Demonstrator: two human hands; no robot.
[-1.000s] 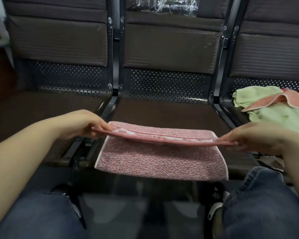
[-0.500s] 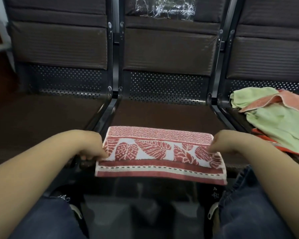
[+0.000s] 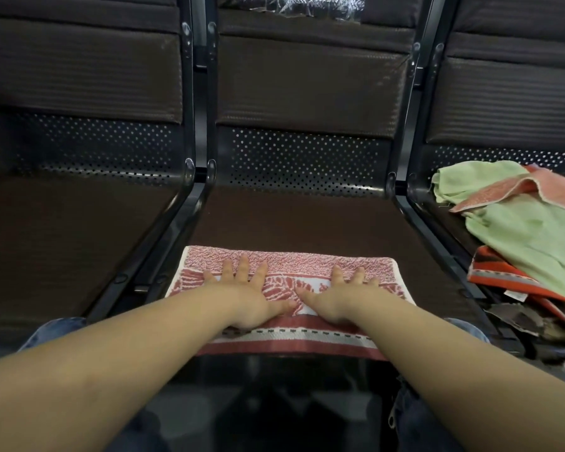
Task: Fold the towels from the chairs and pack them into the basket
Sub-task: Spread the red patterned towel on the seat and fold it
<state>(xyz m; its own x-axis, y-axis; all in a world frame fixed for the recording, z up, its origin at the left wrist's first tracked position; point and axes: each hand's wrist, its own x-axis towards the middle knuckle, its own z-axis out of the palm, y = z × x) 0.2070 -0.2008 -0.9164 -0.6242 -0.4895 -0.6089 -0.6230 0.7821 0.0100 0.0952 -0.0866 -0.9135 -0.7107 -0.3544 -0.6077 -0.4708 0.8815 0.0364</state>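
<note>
The folded red patterned towel (image 3: 291, 265) lies at the front edge of the middle chair seat (image 3: 294, 220). The left hand (image 3: 252, 293) and right hand (image 3: 336, 296) press flat on it, fingers spread, hiding its centre. Unfolded towels (image 3: 529, 230) on the right seat run out of frame; no basket shows.

We see a folded red and white towel (image 3: 294, 337) lying flat at the front edge of the middle chair (image 3: 307, 216), its near border with a dashed white stripe at the seat's front edge. It has a leaf pattern in the middle band. On the right chair (image 3: 437, 223) lies a loose pile: a light green towel (image 3: 529, 236), a pink towel (image 3: 509, 187) across it, and an orange striped towel (image 3: 499, 278) under them, all unfolded.
</note>
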